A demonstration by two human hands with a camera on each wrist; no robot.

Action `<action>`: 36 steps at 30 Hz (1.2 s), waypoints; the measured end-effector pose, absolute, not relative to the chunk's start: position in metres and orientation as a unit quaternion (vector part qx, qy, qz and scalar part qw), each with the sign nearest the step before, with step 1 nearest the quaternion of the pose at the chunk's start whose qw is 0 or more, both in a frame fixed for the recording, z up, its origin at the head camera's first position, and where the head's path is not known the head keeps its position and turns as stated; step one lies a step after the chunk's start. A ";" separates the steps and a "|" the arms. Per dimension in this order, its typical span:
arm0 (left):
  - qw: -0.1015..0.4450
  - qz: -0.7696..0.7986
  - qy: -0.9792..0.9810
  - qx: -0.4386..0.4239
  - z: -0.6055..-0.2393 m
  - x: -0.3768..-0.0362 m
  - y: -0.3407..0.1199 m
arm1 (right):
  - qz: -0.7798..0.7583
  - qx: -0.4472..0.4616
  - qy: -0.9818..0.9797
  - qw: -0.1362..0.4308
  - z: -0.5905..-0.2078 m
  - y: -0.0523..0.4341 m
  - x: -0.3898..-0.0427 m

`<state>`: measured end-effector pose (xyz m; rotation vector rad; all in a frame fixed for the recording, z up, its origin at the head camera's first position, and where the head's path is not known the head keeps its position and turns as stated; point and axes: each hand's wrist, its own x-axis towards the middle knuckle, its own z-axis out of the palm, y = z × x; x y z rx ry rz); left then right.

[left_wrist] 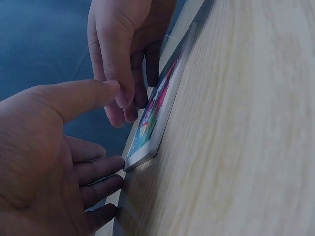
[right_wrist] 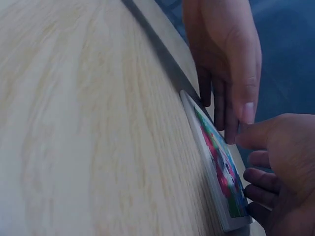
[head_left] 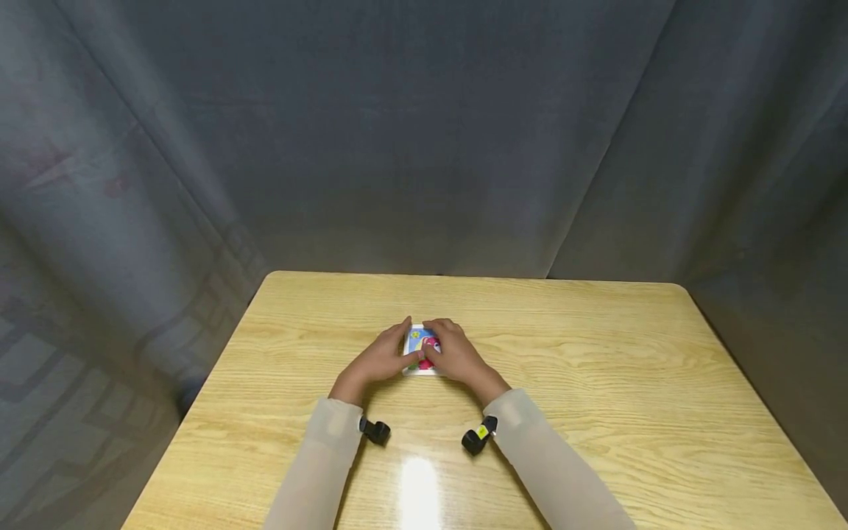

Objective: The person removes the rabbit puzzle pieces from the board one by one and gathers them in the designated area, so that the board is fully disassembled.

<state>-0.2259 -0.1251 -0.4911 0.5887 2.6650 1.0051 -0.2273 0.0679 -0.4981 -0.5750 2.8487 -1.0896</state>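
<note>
A small flat board [head_left: 421, 344] with a bright pink, blue and green picture lies on the wooden table [head_left: 596, 383]. My left hand [head_left: 383, 358] lies against its left side. The left fingers [left_wrist: 101, 169] are nearly straight and touch the board's edge [left_wrist: 147, 155]. My right hand [head_left: 458, 355] covers the right side, and its fingertips [left_wrist: 129, 105] rest on the picture [left_wrist: 156, 105]. Both thumbs meet above the board's face [right_wrist: 219, 160]. In the right wrist view the right fingers [right_wrist: 261, 179] lie along the board's edge and the left hand [right_wrist: 224, 59] reaches down from above.
The table's far edge [head_left: 464, 276] runs close behind the board, with a dark grey curtain [head_left: 424, 132] hanging beyond it. Black wrist cameras [head_left: 375, 430] sit on both light sleeves near the table's front.
</note>
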 end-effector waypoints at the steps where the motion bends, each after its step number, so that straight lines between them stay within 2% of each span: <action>1: 0.117 0.342 0.910 0.203 -0.492 -0.226 -0.125 | -0.350 -0.184 0.918 0.019 -0.498 0.067 -0.228; 12: 0.110 0.317 0.917 0.217 -0.494 -0.227 -0.129 | -0.315 -0.190 0.930 0.000 -0.499 0.065 -0.229; 20: 0.109 0.298 0.922 0.220 -0.497 -0.229 -0.132 | -0.306 -0.193 0.932 0.011 -0.500 0.066 -0.228; 36: 0.047 0.290 0.936 0.194 -0.502 -0.234 -0.129 | -0.283 -0.176 0.943 -0.025 -0.507 0.055 -0.227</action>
